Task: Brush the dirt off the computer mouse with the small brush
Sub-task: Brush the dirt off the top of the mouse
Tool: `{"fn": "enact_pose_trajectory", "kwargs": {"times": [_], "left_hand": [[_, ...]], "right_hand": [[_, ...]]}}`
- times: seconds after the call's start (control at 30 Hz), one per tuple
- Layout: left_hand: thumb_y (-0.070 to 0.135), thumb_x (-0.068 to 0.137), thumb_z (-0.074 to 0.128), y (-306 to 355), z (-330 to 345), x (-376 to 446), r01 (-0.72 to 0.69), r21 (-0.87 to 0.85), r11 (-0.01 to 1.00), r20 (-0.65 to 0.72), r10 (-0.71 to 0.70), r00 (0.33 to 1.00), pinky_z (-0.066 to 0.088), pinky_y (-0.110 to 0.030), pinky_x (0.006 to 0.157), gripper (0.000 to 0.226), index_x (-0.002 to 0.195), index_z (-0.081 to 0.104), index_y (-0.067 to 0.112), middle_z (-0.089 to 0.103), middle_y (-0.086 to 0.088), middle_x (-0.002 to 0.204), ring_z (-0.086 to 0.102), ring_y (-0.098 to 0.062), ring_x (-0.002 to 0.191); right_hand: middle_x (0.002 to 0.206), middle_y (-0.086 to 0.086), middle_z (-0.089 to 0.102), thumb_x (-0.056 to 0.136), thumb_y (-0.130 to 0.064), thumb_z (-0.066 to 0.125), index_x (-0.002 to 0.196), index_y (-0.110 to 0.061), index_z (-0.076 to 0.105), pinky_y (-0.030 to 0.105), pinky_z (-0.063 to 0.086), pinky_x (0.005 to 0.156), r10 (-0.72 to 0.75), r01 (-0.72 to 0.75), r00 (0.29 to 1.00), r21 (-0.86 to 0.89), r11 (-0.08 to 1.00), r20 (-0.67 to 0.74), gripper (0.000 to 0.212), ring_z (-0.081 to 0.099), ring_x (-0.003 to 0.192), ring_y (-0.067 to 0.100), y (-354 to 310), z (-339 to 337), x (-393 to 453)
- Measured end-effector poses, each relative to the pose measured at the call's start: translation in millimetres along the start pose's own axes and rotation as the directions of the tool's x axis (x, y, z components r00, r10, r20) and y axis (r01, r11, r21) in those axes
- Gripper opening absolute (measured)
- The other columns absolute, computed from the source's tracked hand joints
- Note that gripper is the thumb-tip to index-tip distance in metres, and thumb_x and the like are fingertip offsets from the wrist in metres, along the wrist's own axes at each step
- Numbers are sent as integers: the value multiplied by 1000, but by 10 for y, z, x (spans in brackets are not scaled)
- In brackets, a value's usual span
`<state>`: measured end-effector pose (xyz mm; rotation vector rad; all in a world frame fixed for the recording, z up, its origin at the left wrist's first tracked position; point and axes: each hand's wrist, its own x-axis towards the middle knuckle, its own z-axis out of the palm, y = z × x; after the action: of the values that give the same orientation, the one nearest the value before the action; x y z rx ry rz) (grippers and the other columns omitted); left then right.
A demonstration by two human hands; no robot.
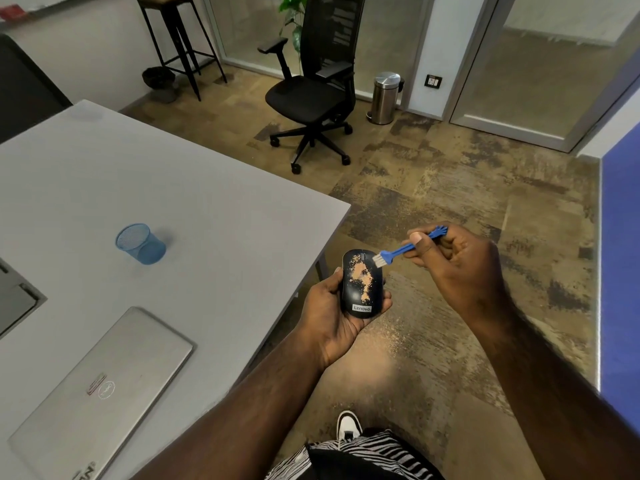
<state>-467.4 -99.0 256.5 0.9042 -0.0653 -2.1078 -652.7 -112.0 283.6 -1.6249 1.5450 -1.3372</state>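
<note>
Right hand (460, 268) pinches the small brush (405, 249) by its thin blue plastic handle, pale bristles resting at the front of the computer mouse (362, 284); left hand (332, 313) cradles this smooth black shell, dirt-side up (tan powder (362, 277) clings mid-back), held off the grey counter (207, 209) so grit likely falls to the floor (450, 188)

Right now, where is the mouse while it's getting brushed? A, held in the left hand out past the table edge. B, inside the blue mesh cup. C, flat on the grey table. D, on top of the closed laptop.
A: the left hand holds the mouse over the floor, beyond the table edge, while the right hand pinches the small brush at its top.
</note>
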Motion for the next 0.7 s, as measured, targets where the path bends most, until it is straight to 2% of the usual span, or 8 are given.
{"fn": "enact_pose_trajectory", "kwargs": {"times": [0.1, 0.23, 0.37, 0.47, 0.53, 0.6, 0.7], "left_hand": [[36, 102, 28, -6, 6, -7, 3, 7, 1000, -15, -2, 1000, 58, -45, 75, 57, 118, 56, -10, 65, -29, 103, 63, -39, 85], [37, 102, 27, -13, 18, -22, 9, -1, 1000, -18, -9, 1000, 58, -45, 75, 57, 115, 58, -9, 65, -29, 102, 63, -38, 86], [37, 102, 27, -21, 30, -32, 15, -11, 1000, -24, -15, 1000, 58, -45, 74, 57, 118, 56, -9, 65, -29, 102, 62, -38, 87], [37, 102, 27, -17, 44, -34, 21, -16, 1000, -27, -21, 999, 58, -45, 75, 57, 122, 54, -10, 63, -29, 104, 62, -38, 89], [37, 102, 27, -6, 47, -28, 20, -23, 1000, -30, -21, 999, 58, -45, 74, 57, 123, 53, -10, 64, -29, 104, 62, -38, 89], [36, 102, 28, 0, 44, -21, 18, -33, 999, -33, -19, 999, 58, -45, 73, 57, 125, 51, -10, 63, -30, 105, 61, -38, 91], [36, 102, 29, -6, 33, -4, 8, -49, 999, -36, -10, 999, 58, -46, 72, 55, 128, 49, -8, 60, -32, 108, 60, -40, 91]], "right_hand": [[87, -14, 75, 97, -20, 66, 109, -17, 74, 30, 64, 70, 25, -25, 1000, -36, 999, -14, 15, 75, 79, -1, 21, -5, 27], [83, -15, 77, 91, -38, 65, 99, -37, 71, 26, 63, 68, -3, 4, 1000, 48, 999, -8, 10, 76, 77, 2, -17, -12, -10], [87, -13, 76, 96, -23, 67, 109, -23, 73, 34, 65, 69, -11, 10, 1000, -76, 997, -12, 15, 75, 79, 0, 56, -24, 3], [86, -14, 77, 96, -21, 66, 103, -29, 73, 30, 64, 71, 3, -2, 1000, 24, 1000, -20, 12, 77, 81, 3, 42, -56, -7], [84, -15, 78, 96, -17, 67, 96, -36, 70, 25, 62, 69, 4, -1, 1000, 117, 993, -22, 19, 77, 79, 6, -3, -84, -38], [85, -15, 78, 95, -16, 67, 95, -35, 70, 22, 61, 68, -1, 4, 1000, 160, 987, -18, 19, 77, 77, 8, -41, -110, -72], [84, -14, 77, 90, -25, 66, 95, -30, 71, 24, 62, 67, -8, 9, 1000, 193, 981, -7, 8, 77, 76, 9, -59, -127, -120]]}}
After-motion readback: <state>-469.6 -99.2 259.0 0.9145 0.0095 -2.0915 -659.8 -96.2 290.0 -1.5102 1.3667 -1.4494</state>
